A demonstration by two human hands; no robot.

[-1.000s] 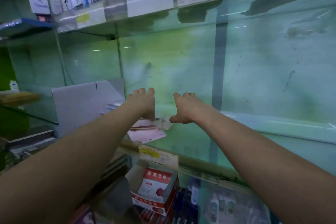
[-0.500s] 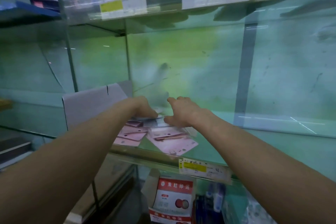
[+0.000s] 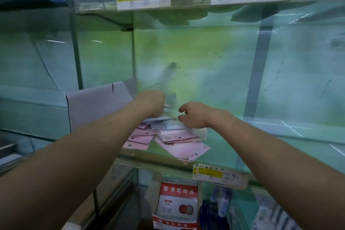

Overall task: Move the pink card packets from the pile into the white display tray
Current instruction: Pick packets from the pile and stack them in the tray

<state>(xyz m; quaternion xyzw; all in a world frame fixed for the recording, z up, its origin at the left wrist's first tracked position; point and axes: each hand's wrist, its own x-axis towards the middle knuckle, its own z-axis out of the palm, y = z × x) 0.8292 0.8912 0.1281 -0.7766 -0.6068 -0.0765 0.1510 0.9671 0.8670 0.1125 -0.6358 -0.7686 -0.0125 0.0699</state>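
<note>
Lying in a loose pile, pink card packets (image 3: 177,137) rest on a glass shelf (image 3: 242,151). At 11 o'clock, the left hand (image 3: 151,104) curls down onto them, grip unclear. At 1 o'clock, the right hand (image 3: 196,115), thumb and forefinger narrowly parted, touches the top packets. A white display tray (image 3: 97,102) stands at 10 o'clock, before a green wall (image 3: 196,52).

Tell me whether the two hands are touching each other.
Apart. The head view shows a plain open gap between the left hand and the right hand.
</note>
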